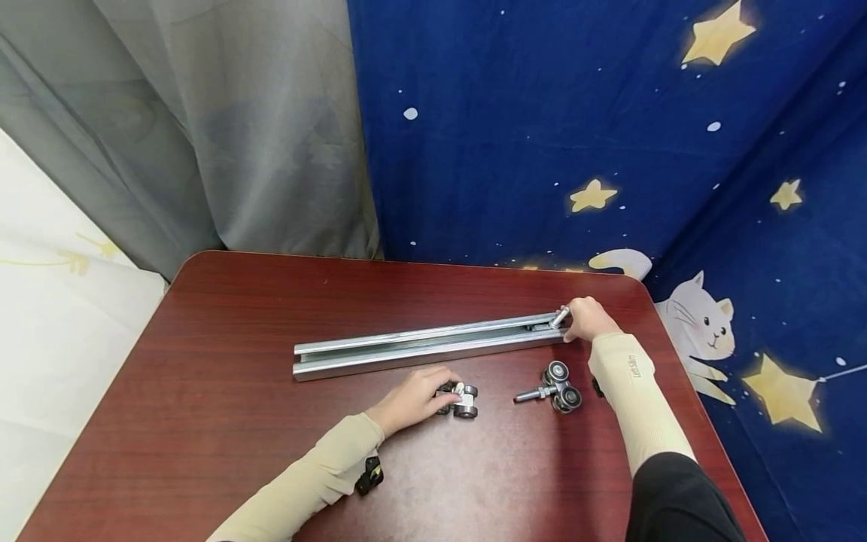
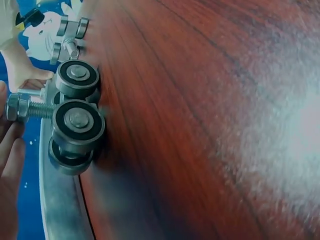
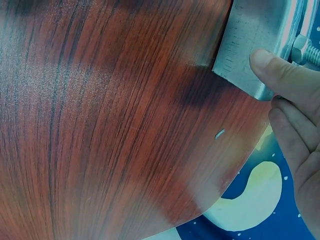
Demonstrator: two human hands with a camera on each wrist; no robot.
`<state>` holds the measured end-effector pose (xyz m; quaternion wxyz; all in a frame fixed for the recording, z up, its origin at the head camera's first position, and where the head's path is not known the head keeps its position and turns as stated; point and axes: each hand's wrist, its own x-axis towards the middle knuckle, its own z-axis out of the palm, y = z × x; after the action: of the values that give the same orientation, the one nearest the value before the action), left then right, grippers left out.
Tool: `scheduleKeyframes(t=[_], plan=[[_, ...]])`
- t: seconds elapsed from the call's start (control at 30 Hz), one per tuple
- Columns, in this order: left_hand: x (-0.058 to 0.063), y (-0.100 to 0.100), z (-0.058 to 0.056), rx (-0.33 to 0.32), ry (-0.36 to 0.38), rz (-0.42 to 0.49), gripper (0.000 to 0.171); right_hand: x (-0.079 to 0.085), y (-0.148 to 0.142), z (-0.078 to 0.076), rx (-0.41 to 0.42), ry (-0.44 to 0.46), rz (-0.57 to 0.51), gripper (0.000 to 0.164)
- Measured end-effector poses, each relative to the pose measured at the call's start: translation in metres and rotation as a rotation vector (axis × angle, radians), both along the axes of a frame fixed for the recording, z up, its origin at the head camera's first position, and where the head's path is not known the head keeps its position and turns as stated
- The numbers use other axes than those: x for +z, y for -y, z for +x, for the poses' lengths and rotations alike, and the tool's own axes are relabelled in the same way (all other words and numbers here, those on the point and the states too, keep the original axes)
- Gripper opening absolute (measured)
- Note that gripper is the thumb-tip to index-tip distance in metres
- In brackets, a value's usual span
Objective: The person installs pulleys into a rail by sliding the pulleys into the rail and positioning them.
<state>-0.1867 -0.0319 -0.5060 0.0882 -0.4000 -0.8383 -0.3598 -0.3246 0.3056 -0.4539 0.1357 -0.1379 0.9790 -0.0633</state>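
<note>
A galvanized C-channel rail (image 1: 406, 354) lies lengthwise on the table, its slot facing up. Inside its right end sits a roller trolley whose bolt (image 1: 559, 317) sticks up through the slot. My right hand (image 1: 588, 319) grips that end of the rail; in the right wrist view the thumb (image 3: 262, 59) presses the rail's side wall, close to the bolt and nut (image 3: 302, 50). In front of the rail, my left hand (image 1: 416, 399) holds a second roller trolley (image 1: 466, 403) by its threaded bolt. The left wrist view shows fingers at its nut (image 2: 17, 107), wheels (image 2: 77, 120) near the tabletop.
A third roller trolley (image 1: 561, 388) lies on its side right of the left hand, bolt pointing left. The dark red wooden table (image 1: 223, 421) has rounded far corners. Behind it hang a grey curtain (image 1: 284, 150) and a blue star-patterned curtain (image 1: 488, 165).
</note>
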Motion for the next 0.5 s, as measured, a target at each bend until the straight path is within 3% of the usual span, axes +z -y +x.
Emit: scheduleKeyframes(t=[0.1, 0.5], plan=[[-0.0013, -0.0021, 0.0015, 0.024, 0.024, 0.047, 0.020, -0.0005, 0.0000, -0.0001, 0.001, 0.000, 0.003, 0.032], [-0.0075, -0.0085, 0.0058, 0.095, 0.005, 0.152, 0.011, -0.0005, 0.0006, 0.0001, -0.007, -0.002, 0.000, 0.032]])
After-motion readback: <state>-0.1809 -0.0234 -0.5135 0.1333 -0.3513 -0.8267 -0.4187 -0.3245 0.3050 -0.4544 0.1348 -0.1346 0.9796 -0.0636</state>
